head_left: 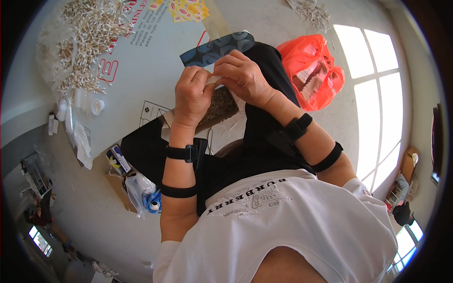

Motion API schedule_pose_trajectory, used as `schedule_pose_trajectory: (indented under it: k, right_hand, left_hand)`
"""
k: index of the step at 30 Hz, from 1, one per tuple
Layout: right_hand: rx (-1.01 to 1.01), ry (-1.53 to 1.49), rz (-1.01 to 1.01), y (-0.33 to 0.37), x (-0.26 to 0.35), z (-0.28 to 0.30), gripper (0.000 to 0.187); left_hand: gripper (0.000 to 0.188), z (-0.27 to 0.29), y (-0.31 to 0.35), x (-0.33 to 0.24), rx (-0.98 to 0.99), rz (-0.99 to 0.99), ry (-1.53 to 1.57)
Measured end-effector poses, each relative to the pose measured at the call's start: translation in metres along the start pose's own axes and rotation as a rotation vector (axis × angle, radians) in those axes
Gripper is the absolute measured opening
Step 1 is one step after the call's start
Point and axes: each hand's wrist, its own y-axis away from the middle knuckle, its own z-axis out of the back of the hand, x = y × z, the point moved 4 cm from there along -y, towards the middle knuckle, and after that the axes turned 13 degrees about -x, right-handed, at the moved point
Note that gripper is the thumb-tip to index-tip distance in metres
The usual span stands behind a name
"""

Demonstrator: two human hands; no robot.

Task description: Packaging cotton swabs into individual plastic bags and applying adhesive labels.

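My left hand (191, 96) and my right hand (245, 78) meet in front of me, fingers closed in pinches. Between their fingertips is a small whitish piece (213, 80), mostly covered by the fingers; its kind cannot be made out. Just below the hands, an open box (221, 107) with a brown inside shows partly. A dark see-through strip with a round pattern (217, 49) lies just beyond the hands, at the table's edge. On the far left of the table (127, 89) is a large heap of cotton swabs (89, 42), partly in clear plastic.
Yellow and white printed packets (188, 10) lie at the table's far side. A red plastic bag (311, 70) with pale pink packs stands on the floor at right. More swabs (309, 13) lie beyond it. A small white round cap (97, 106) sits near the heap.
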Motion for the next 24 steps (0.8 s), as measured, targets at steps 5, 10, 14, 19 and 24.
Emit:
schedule_pose_trajectory:
  k: [5,10,14,19,24]
  right_hand:
    - [0.019,-0.099,-0.126,0.0042,-0.0071,0.0006,0.024]
    - [-0.042,-0.141,-0.24,0.0059,-0.0061,0.0028,0.028]
    - [-0.045,-0.127,-0.244,0.0048,-0.0056,0.0048,0.029]
    - [-0.042,-0.05,-0.153,0.0062,-0.0064,0.0023,0.024]
    - [-0.013,-0.067,-0.109,0.0027,-0.0053,0.0016,0.022]
  left_hand:
    - [0.031,0.0002,0.0008,0.0018,-0.003,0.084,0.062]
    - [0.032,0.002,-0.0016,-0.0008,-0.002,0.061,0.049]
    - [0.031,0.0025,-0.0031,-0.0023,0.002,0.056,0.047]
    - [0.029,0.0015,-0.0039,-0.004,0.004,0.037,0.035]
    - [0.024,-0.0022,-0.0054,-0.0027,0.037,-0.025,0.014]
